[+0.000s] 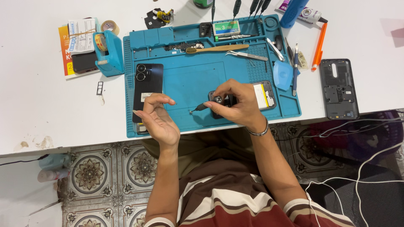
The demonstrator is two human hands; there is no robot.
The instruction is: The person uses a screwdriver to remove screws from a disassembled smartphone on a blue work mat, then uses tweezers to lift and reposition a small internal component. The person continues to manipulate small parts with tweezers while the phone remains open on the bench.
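My right hand (236,103) rests on an opened phone (264,95) lying on the blue repair mat (191,80) and grips a small screwdriver (198,108) with its tip pointing left. A metal bracelet sits on that wrist. My left hand (157,120) hovers open at the mat's front left, fingers apart and holding nothing, right beside a dark phone back cover (147,86) with two camera rings.
Tweezers (246,55), a wooden brush (216,48) and a blue pry tool (283,75) lie on the mat's far side. A grey phone frame (338,88) and orange tool (319,45) lie right. A tape dispenser (107,52) stands left. White cables hang by the table's edge.
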